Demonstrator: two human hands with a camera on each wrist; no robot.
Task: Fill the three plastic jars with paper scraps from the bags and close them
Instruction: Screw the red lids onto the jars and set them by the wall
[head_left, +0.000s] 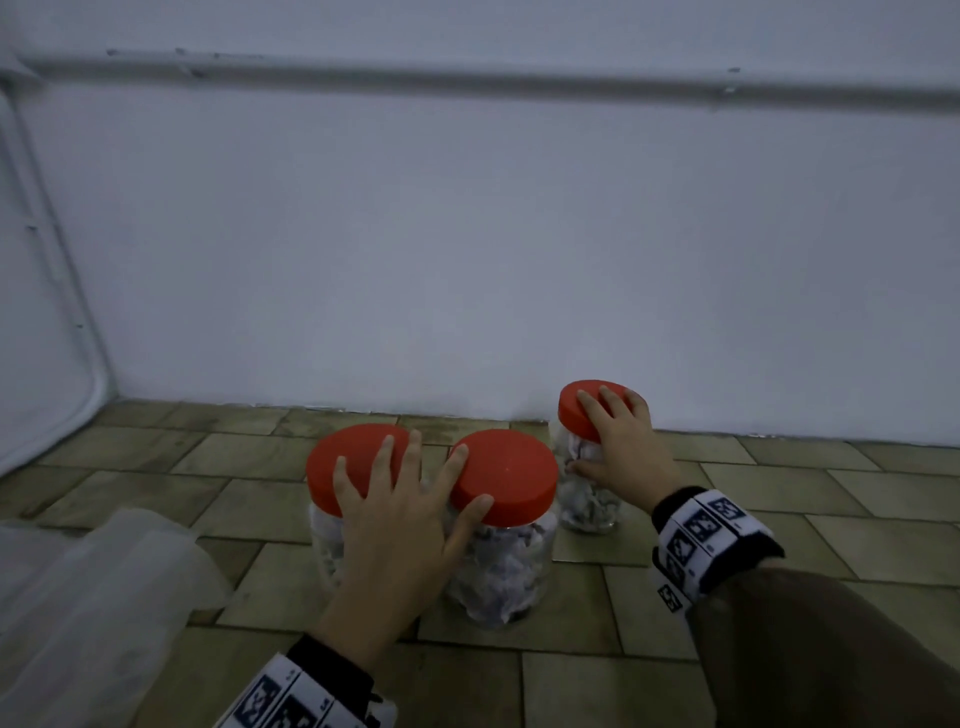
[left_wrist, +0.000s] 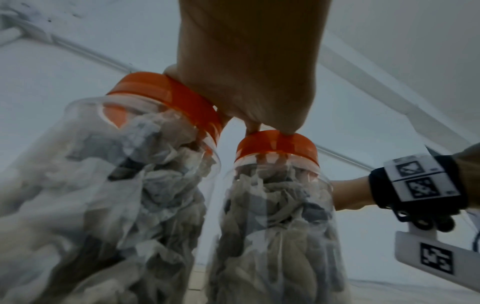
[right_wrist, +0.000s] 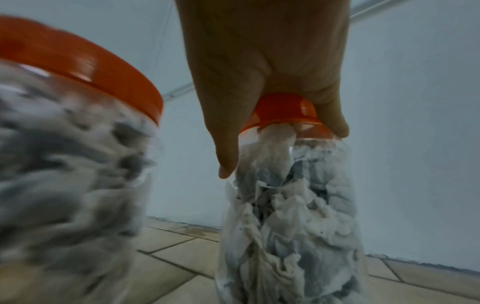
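Three clear plastic jars stuffed with crumpled paper scraps stand on the tiled floor near the wall, each with a red lid on. My left hand lies spread across two of them. Its fingers rest on the left jar's lid, and its thumb and index finger touch the middle jar's lid. From the left wrist, the left jar and the middle jar stand side by side under that hand. My right hand grips the smaller right jar from above, around its lid, with the thumb down its side.
Crumpled clear plastic bags lie at the lower left on the floor. A white wall rises just behind the jars, with a white pipe along it.
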